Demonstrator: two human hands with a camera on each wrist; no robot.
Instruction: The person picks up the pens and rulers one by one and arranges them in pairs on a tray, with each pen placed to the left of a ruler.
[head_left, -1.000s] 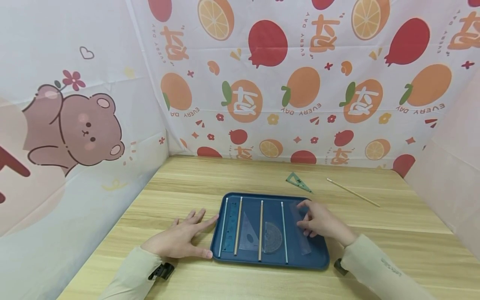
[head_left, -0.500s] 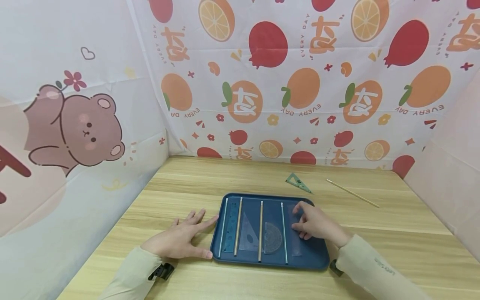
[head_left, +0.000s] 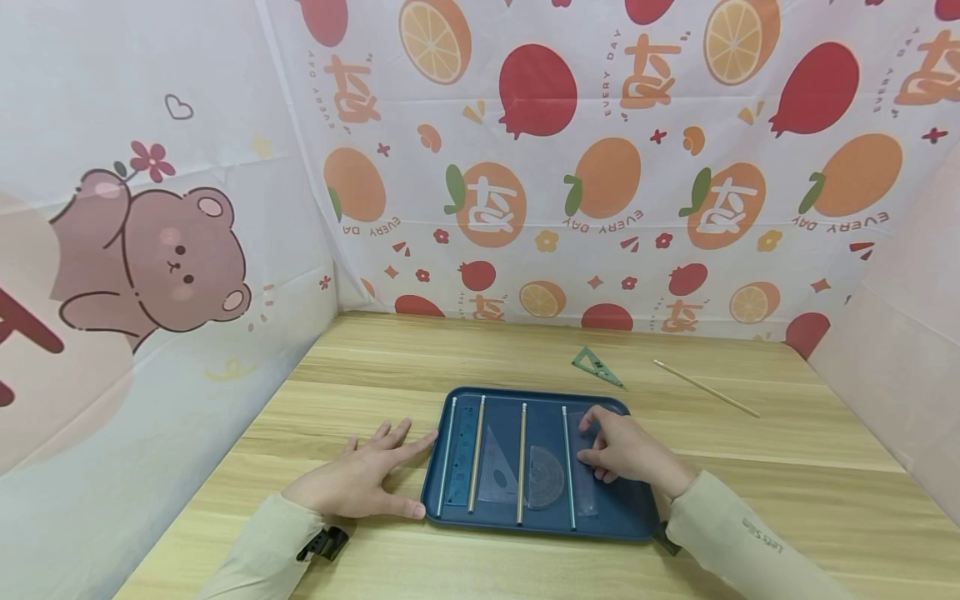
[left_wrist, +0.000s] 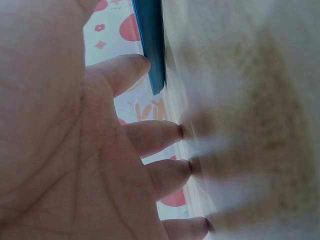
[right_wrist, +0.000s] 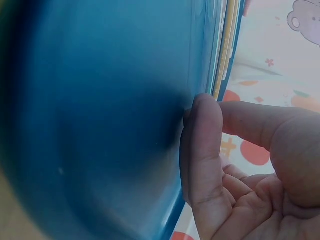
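A dark blue tray [head_left: 626, 504] lies on the table. My left hand [head_left: 360, 475] rests on the wood with fingers spread, and its index fingertip touches the tray's left side [left_wrist: 154, 55]. Over the tray's right part my right hand [head_left: 626, 446] has bent fingers and thumb at a clear ruler [head_left: 585, 492], which lies lengthwise beside a green pencil [head_left: 569, 467]. In the right wrist view its thumb [right_wrist: 250, 122] and a finger [right_wrist: 205, 150] come close together. Farther left lie a protractor [head_left: 546, 477], gold pencils [head_left: 522, 467], a clear set square [head_left: 497, 475] and a blue ruler [head_left: 460, 458].
Behind the tray, a small green set square [head_left: 597, 367] lies on the table [head_left: 420, 350]. A gold pencil [head_left: 705, 387] lies slanted to its right. Printed cloth [head_left: 555, 208] hangs at the back, with more cloth on both sides.
My right hand has moved left within the tray, and the clear ruler has slid left with it, closer to the green pencil and straighter. The left hand has stayed in place.
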